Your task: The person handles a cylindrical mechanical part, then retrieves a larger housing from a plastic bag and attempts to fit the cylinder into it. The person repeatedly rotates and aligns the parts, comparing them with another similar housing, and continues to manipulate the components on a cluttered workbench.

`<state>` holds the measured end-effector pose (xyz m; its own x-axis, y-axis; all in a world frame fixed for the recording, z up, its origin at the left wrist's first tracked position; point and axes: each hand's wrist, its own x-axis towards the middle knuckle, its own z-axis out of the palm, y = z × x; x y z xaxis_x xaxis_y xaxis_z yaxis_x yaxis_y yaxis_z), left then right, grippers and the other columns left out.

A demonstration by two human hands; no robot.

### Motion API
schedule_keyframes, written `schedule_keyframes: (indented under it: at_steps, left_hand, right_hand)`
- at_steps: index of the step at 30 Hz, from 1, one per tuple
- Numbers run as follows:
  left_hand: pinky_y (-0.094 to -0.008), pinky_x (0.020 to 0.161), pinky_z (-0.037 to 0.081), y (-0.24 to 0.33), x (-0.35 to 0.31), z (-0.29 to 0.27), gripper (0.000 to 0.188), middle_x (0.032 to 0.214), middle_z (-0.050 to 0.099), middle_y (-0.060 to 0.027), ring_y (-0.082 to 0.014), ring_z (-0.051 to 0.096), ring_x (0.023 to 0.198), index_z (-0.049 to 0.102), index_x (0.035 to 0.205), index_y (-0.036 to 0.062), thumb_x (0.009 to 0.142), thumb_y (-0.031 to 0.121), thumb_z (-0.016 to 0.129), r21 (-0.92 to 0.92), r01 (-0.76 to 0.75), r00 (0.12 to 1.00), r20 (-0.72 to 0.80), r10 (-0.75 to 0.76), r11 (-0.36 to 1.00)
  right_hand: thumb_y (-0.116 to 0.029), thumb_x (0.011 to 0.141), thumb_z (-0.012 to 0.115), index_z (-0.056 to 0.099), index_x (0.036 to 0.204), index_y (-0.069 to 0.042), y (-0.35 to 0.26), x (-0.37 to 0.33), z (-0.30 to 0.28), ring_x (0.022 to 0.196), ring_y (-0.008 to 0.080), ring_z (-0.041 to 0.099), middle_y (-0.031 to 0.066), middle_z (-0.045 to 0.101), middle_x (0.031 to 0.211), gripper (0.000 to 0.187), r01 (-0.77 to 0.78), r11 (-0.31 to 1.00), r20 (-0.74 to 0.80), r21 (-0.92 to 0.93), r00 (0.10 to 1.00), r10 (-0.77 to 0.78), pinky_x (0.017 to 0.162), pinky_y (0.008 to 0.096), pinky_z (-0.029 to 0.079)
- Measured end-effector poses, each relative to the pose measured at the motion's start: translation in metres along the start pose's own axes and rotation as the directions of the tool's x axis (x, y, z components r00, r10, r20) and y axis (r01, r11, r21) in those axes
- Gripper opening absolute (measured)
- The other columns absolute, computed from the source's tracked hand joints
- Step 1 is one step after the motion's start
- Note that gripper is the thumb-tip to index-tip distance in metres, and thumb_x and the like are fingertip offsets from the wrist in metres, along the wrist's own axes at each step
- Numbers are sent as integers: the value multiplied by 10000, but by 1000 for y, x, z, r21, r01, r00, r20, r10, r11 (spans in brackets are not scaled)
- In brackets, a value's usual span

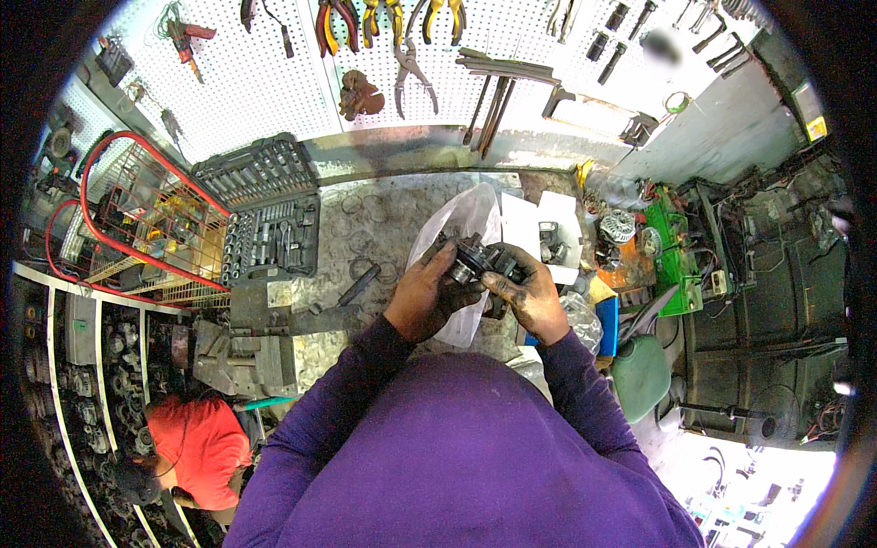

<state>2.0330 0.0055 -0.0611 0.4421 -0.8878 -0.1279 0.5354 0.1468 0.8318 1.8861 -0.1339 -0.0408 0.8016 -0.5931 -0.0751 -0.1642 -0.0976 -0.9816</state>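
Metal part (pixel 472 253) in both hands (pixel 426 290) (pixel 533 292), silver side (pixel 464 272) leftward, long axis unclear

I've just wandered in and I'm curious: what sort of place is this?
Probably a repair workshop: pliers hang on a white pegboard, an open socket set lies on the worktop, and the left hand and right hand hold a metal part.

Dark metal part (pixel 468 263) partly out of sight behind the fingers (pixel 501 285), blurry dark patch (pixel 661 45) against the pegboard (pixel 521 27)
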Motion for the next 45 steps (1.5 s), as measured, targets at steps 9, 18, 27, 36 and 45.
schedule_keyframes:
  at_steps: [9,18,27,36,45]
  left_hand:
    - [-387,796,662,12,-5,-1,453,1143,708,-109,-249,733,998,597,1345,-15,930,101,735,-182,138,985,129,-116,974]
    - [-317,788,642,16,2,-1,324,1147,719,-51,-148,722,923,652,1319,16,1043,186,651,204,189,978,46,-202,961]
    - [-306,815,585,18,-1,-4,373,1059,746,-53,-136,712,905,695,1263,-1,1020,283,697,330,97,991,54,-121,939]
    - [-293,828,576,22,-5,-1,356,1046,741,-44,-123,696,918,701,1255,8,1013,268,708,286,80,995,38,-95,955]
    - [-303,784,612,13,-2,-8,409,1112,728,-78,-162,723,916,627,1353,-13,1021,218,693,226,159,987,-27,-157,961]
  right_hand:
    - [-247,964,772,557,1385,27,40,3,-4,950,164,694,92,703,1114,546,-171,855,23,489,983,183,798,321,584]
    - [-358,1010,705,596,1327,-42,38,0,-10,846,187,686,81,693,1014,460,-356,563,183,746,922,341,710,320,579]
    - [-425,1021,673,640,1277,-56,39,0,-9,824,170,705,84,732,1013,450,-391,593,198,704,910,366,708,309,591]
    - [-474,1003,684,577,1346,-27,33,1,-9,845,170,687,81,693,1049,574,-303,734,157,608,952,263,709,309,580]
    - [-724,898,662,481,1490,26,67,3,-20,1054,221,679,124,650,1294,972,-312,740,262,596,947,188,900,387,589]
